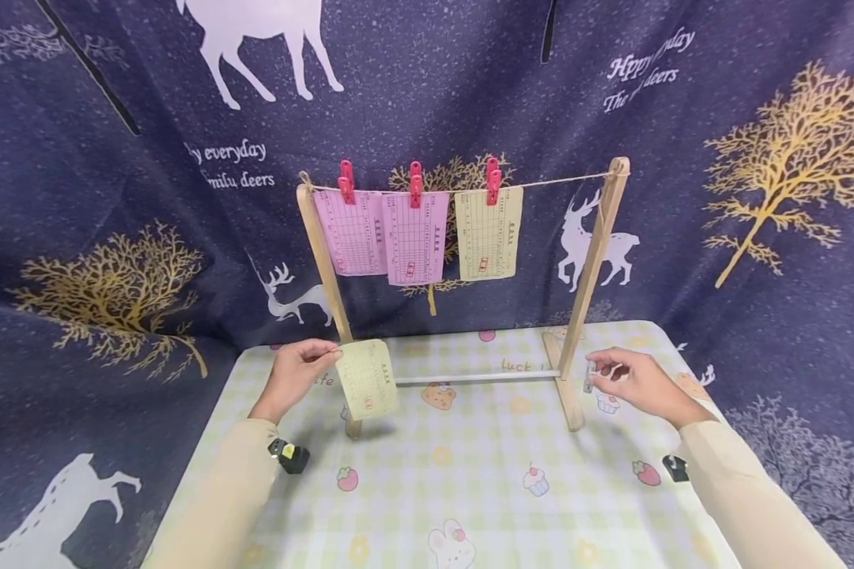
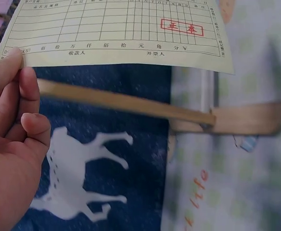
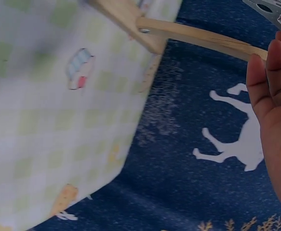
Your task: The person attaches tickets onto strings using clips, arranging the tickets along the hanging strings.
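My left hand (image 1: 295,379) pinches the corner of a pale yellow printed receipt slip (image 1: 368,381), which hangs tilted in front of the rack's left post. Its ruled table and red stamp show in the left wrist view, where the slip (image 2: 116,29) runs off the top. Beyond the right post, my right hand (image 1: 636,383) holds a small grey clothespin (image 1: 589,375) between thumb and fingers. Only part of that clothespin (image 3: 275,10) shows in the right wrist view. Two pink slips (image 1: 414,229) and one yellow slip (image 1: 489,229) hang from the string (image 1: 562,182) by red clothespins (image 1: 416,190).
The wooden rack has a left post (image 1: 323,261), a right post (image 1: 594,269) and a white bottom bar (image 1: 477,377). It stands toward the back of a table with a checked cloth (image 1: 455,466). A dark blue curtain (image 1: 427,95) with deer hangs behind.
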Motion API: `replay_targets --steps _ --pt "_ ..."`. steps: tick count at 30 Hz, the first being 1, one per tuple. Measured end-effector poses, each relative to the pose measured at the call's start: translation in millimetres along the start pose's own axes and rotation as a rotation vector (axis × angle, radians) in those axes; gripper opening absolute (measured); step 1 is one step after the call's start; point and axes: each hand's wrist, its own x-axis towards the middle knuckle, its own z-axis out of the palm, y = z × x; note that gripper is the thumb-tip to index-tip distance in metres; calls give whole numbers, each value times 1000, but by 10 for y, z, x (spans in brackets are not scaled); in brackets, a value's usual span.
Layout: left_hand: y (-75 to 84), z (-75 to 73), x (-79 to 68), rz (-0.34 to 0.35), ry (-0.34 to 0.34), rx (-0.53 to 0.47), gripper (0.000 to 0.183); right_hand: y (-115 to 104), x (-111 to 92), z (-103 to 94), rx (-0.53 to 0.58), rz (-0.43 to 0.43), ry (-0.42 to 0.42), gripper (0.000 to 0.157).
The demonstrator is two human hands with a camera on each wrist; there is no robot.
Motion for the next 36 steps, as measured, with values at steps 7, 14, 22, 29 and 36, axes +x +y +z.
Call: replay_targets --steps 7,14,22,29,36 --pt "159 89 104 43 -8 -28 18 -126 166 -133 -18 -7 -8 28" --pt "286 122 160 47 -12 -18 19 -243 301 -275 -47 -10 -16 28" --pt "468 172 228 98 -34 -27 19 -389 434 -456 -63 50 -22 25" --pt "701 161 386 82 -64 8 17 -572 651 -696 -109 18 -31 26" --pt "910 180 500 164 -72 -15 14 -807 850 -877 -108 48 -37 29"
